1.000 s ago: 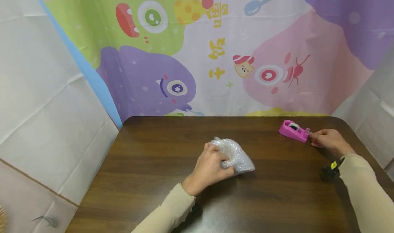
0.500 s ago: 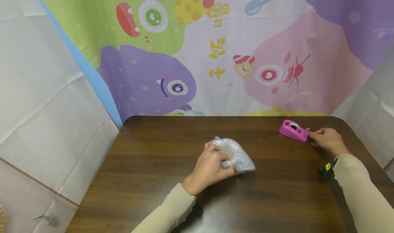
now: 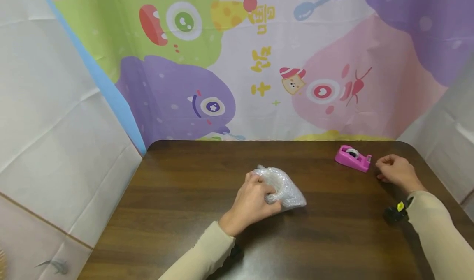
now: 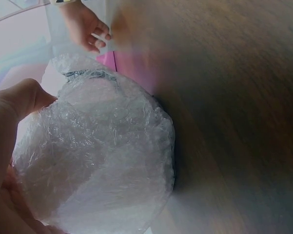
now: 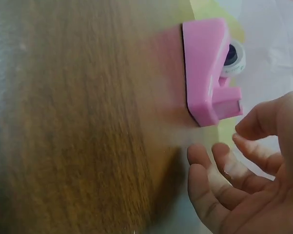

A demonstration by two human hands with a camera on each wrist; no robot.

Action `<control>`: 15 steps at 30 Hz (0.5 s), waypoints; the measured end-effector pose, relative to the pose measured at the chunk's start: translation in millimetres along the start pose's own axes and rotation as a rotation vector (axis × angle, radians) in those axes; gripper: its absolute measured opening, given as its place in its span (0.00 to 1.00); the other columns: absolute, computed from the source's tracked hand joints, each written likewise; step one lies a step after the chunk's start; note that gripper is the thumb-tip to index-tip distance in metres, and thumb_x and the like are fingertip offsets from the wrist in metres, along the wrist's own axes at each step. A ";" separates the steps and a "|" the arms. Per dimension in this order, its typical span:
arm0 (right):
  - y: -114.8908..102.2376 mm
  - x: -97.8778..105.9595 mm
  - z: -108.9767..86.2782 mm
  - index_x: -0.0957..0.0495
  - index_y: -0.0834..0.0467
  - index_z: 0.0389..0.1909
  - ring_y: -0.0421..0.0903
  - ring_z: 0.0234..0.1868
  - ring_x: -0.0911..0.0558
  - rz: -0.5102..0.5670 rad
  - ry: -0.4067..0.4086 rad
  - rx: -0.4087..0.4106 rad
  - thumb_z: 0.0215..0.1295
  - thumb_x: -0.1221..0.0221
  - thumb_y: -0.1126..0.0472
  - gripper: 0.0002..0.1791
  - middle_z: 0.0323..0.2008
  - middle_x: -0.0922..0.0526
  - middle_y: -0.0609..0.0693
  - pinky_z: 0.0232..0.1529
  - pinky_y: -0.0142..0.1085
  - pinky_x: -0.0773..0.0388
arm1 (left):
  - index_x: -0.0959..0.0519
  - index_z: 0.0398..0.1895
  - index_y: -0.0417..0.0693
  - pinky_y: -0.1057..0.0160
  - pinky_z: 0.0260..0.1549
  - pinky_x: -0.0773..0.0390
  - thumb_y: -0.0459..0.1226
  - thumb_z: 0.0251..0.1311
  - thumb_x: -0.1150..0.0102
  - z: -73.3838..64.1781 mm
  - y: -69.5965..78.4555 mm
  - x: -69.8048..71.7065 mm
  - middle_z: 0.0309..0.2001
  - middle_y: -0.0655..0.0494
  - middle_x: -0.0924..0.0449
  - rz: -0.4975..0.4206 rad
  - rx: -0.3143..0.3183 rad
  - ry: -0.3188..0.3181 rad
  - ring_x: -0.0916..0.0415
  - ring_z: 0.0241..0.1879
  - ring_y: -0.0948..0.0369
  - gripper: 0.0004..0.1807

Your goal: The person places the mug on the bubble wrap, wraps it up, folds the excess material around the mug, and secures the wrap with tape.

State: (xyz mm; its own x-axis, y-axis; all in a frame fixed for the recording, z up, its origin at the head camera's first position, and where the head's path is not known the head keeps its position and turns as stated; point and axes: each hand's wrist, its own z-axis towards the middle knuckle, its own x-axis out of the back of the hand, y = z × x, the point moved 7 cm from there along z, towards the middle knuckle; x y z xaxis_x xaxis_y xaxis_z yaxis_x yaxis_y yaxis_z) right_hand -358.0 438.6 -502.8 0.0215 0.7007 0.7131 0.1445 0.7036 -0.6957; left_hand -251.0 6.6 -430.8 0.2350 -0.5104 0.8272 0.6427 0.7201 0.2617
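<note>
My left hand (image 3: 255, 202) grips a rounded bundle in clear bubble wrap (image 3: 292, 193) near the middle of the table. In the left wrist view the thumb presses the bubble wrap (image 4: 102, 146) from one side; what lies inside is hidden. At the back right stands a pink tape dispenser (image 3: 352, 160) with a roll of tape (image 5: 238, 58) in it. Just right of its cutter end is my right hand (image 3: 398, 172), apart from it. Thumb and forefinger meet at their tips; a small clear glint, like a piece of tape (image 5: 230, 169), shows by the fingers.
The dark wooden table (image 3: 177, 214) has rounded back corners. A cartoon-printed curtain (image 3: 266, 66) hangs right behind its back edge. Pale sheets (image 3: 55, 119) cover the left and right sides. A black wrist camera (image 3: 396, 214) sits under the right sleeve.
My right hand has come off the tape dispenser's cutter end and moved slightly right, leaving a gap. The left hand and the bubble-wrapped bundle have stayed still.
</note>
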 end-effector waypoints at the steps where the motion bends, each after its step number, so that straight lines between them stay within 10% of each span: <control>1: -2.3 0.0 -0.9 0.29 0.74 0.56 0.40 0.28 0.14 -0.010 -0.005 0.017 0.76 0.50 0.56 0.23 0.44 0.18 0.70 0.30 0.34 0.14 | 0.16 0.18 0.56 0.54 0.57 0.28 0.46 0.44 0.26 -0.1 0.2 0.4 0.19 0.68 0.21 -0.002 -0.003 0.007 0.28 0.36 0.60 0.09; 15: -27.2 3.3 -19.7 0.28 0.72 0.57 0.40 0.24 0.17 -0.082 -0.027 0.193 0.68 0.51 0.70 0.19 0.29 0.15 0.56 0.25 0.34 0.18 | 0.17 0.17 0.55 0.54 0.55 0.28 0.46 0.43 0.27 -0.3 -0.2 -0.1 0.18 0.66 0.23 -0.018 -0.007 0.018 0.29 0.36 0.59 0.09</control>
State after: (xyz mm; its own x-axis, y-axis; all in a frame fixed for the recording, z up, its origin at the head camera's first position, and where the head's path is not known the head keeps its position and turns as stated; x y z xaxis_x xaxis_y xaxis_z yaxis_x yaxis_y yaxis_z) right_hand -342.3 419.4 -479.8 -0.0096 0.6412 0.7673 -0.0480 0.7662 -0.6408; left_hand -250.9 6.4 -431.0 0.2361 -0.5315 0.8135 0.6518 0.7075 0.2731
